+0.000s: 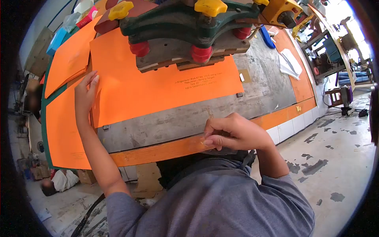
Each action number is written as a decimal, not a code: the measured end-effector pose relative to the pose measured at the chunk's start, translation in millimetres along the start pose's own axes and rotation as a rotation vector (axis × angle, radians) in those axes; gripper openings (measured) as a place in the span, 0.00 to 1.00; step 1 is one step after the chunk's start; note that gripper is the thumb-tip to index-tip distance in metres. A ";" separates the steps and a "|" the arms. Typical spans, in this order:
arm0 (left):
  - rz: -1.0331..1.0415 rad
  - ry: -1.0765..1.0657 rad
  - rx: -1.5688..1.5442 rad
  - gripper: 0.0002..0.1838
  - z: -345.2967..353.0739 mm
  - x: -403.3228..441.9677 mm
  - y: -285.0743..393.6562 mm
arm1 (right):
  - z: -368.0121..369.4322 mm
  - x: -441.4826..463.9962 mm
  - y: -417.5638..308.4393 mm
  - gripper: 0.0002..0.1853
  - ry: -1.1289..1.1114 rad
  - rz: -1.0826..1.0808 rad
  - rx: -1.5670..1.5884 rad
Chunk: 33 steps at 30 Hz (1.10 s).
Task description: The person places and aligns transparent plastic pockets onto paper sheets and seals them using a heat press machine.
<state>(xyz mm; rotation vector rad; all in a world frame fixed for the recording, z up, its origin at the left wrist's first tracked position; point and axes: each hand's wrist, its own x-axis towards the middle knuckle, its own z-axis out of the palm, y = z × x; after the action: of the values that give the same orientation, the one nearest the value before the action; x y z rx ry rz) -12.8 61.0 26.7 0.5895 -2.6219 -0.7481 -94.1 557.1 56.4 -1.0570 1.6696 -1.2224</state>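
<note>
A large orange sheet [130, 91] with printed dark lettering lies on the grey metal plate [158, 132], partly under the press head. At its left edge is my left hand [85, 87], its fingers closed together against the sheet's border. My right hand [237, 132] is curled above the wooden front edge, thumb drawn against the bent fingers. Whatever it may hold is hidden. Above the sheet hangs the press head [177, 27], dark green with yellow knobs, red collars and a flat plate underneath.
More orange sheets [65, 118] lie on a green surface at the left, with a stack [73, 59] behind. A small metal stop [239, 94] sits by the sheet's lower right corner. White paper [290, 63] and a blue object [267, 37] lie at the right. An orange wooden strip [158, 154] borders the front.
</note>
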 end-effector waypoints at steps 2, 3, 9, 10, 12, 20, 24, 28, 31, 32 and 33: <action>-0.012 0.001 -0.003 0.24 0.5 0.1 -1.5 | 1.5 -1.8 -2.5 0.08 -0.003 0.005 -0.015; 0.003 -0.003 0.000 0.24 1.7 0.6 -3.9 | 1.6 -2.6 -3.5 0.07 -0.004 0.009 -0.032; -0.048 -0.054 -0.017 0.25 -0.8 2.0 1.2 | 0.2 -9.7 -4.1 0.09 -0.001 0.018 -0.096; -0.040 -0.048 0.007 0.25 -1.6 2.1 1.9 | -0.4 -10.1 -4.8 0.09 -0.002 0.017 -0.092; -0.039 -0.052 -0.010 0.25 -2.0 2.9 1.0 | -1.1 -10.8 -6.4 0.09 -0.011 0.000 -0.146; -0.056 -0.054 -0.053 0.26 -3.0 2.3 -8.2 | 5.1 -12.9 -5.8 0.10 -0.059 -0.026 -0.109; -0.037 -0.006 -0.015 0.24 -4.8 3.1 -17.9 | 9.2 -9.6 -6.1 0.10 -0.092 -0.128 -0.129; -0.072 -0.029 0.009 0.27 -6.9 2.9 -19.1 | 10.0 -9.4 -6.9 0.10 -0.176 -0.109 -0.209; -0.090 -0.043 0.016 0.27 -5.8 4.5 -21.5 | 9.2 -9.2 -8.3 0.10 -0.226 -0.086 -0.232; -0.089 -0.045 0.014 0.27 -5.5 4.6 -21.5 | 8.5 -9.3 -7.0 0.11 -0.234 -0.101 -0.234; -0.095 -0.049 0.019 0.28 -6.0 4.4 -20.7 | 7.7 -9.2 -6.3 0.11 -0.242 -0.117 -0.236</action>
<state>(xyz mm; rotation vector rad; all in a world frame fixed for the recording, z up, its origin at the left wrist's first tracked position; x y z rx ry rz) -7.9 40.3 20.9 0.7136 -2.6637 -0.7762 -82.8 562.2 61.9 -1.4051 1.6070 -0.9394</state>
